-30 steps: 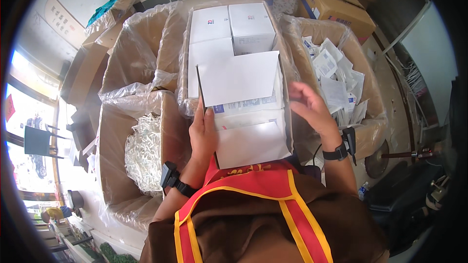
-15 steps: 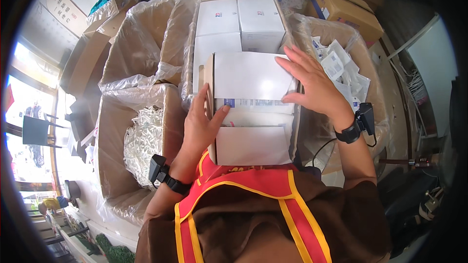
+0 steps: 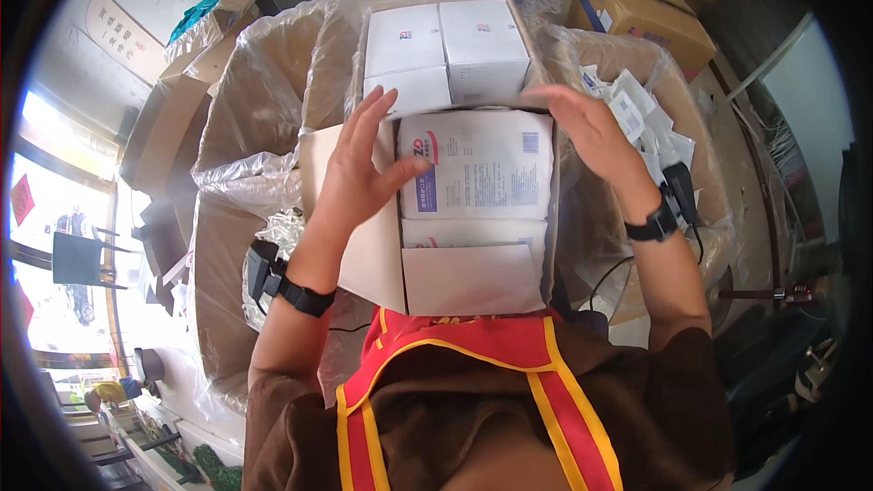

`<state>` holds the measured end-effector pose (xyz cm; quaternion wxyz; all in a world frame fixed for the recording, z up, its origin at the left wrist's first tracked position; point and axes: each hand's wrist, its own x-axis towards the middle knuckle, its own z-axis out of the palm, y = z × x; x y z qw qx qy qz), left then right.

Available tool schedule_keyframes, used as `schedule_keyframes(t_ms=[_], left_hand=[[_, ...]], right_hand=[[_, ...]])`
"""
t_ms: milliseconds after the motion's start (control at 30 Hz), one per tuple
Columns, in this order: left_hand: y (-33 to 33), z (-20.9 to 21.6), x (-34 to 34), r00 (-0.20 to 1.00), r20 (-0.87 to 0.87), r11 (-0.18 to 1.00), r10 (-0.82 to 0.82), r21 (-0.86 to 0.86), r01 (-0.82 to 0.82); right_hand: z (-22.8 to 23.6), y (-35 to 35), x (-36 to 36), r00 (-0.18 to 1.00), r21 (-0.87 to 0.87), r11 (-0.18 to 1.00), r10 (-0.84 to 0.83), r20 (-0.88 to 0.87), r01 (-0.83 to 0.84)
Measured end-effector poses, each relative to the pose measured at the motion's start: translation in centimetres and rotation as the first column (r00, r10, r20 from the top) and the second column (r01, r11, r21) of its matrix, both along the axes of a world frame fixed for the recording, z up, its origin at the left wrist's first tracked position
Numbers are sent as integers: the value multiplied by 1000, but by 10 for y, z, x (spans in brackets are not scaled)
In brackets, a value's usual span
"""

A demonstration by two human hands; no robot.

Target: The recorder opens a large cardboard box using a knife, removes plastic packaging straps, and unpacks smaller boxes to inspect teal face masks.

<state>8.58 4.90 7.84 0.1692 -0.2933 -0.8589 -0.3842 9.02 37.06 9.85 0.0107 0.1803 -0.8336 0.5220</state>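
The work centres on a rectangular white cardboard box with its top largely uncovered, directly in front of the person's red-and-yellow-trimmed brown clothing. Inside the box lies a flat white pack printed in blue and red, with a similar white pack on its near side, partly hidden by the box's plain white near flap. The pale brown left flap lies folded out to the box's left. Over that flap is the left hand, fingers spread and gripping nothing, its thumb reaching over the printed pack; whether it presses the cardboard, I cannot tell. The right hand, fingers extended and likewise empty, is by the box's far right corner. The step in hand appears to be turning back the flaps; the next move would seem to call for clearing the near flap from the covered pack.
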Motion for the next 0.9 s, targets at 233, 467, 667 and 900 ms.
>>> schedule_keyframes(t_ms=[233, 467, 667, 900], left_hand=[[38, 0, -59, 862, 507, 850, 10, 450, -275], [62, -2, -61, 913, 18, 851, 408, 353, -388], [54, 8, -49, 962, 245, 991, 124, -82, -107], [54, -1, -49, 970, -242, 931, -32, -360, -60]], right_hand=[[-15, -27, -54, 987, -272, 949, -156, 42, 161], [-10, -29, -59, 555, 224, 817, -136, -821, 531], [-18, -56, -22, 800, 437, 861, 61, -597, 260], [-18, -58, -36, 896, 491, 851, 60, -440, 184]])
